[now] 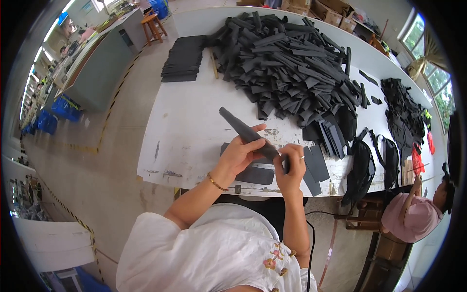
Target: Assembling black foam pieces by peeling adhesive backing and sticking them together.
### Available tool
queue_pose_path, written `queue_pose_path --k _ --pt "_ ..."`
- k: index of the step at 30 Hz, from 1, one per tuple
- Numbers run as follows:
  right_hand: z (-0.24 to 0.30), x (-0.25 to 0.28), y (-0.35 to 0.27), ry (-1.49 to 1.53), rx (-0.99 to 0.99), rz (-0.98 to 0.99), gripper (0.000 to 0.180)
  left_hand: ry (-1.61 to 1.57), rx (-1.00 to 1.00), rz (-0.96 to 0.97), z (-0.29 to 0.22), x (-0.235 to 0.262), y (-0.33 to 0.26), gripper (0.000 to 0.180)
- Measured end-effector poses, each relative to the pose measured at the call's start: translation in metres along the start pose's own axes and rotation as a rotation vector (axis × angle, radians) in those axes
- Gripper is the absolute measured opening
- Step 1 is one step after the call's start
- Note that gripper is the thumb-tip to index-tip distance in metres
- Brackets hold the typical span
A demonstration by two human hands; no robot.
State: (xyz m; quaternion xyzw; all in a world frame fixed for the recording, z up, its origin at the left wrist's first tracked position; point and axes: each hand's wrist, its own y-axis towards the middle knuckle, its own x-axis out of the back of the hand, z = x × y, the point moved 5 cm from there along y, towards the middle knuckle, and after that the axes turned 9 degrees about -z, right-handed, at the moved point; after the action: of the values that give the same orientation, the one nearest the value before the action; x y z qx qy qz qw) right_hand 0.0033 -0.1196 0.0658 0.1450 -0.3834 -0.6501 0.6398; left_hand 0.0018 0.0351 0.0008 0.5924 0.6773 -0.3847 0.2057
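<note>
My left hand (242,153) is closed around the middle of a long black piece of sheet material (237,124), folded or rolled into a narrow tube. The tube slants up to the left above the table. At its lower end my right hand (292,170) is closed, fingers bent around the dark end. Whether a separate small thing is also in that hand cannot be made out. Flat black pieces (256,175) lie on the table under my hands. More flat black pieces (317,163) lie just right of my right hand.
A large heap of black rolled pieces (292,63) covers the back of the white table (165,126). Left of it are a neat black stack (182,58) and a thin wooden stick (214,66). Black bags (361,165) lie at the right, near a seated person in pink (411,214).
</note>
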Motion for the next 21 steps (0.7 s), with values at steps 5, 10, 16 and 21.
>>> queue_pose_path --k 5,10,16,21 --pt "-0.008 -0.011 -0.006 0.154 -0.237 -0.038 0.028 -0.055 -0.094 0.043 -0.012 -0.003 -0.012 0.057" --pt "0.008 -0.011 -0.004 0.126 -0.067 -0.085 0.027 -0.238 -0.1 -0.021 -0.011 -0.009 -0.02 0.045" --pt "-0.012 -0.006 -0.017 0.104 -0.04 -0.054 0.027 -0.007 0.023 -0.122 0.013 0.006 -0.016 0.013" --pt "-0.029 -0.009 -0.026 0.265 -0.275 -0.036 0.032 -0.02 -0.118 -0.169 0.009 0.008 -0.019 0.014"
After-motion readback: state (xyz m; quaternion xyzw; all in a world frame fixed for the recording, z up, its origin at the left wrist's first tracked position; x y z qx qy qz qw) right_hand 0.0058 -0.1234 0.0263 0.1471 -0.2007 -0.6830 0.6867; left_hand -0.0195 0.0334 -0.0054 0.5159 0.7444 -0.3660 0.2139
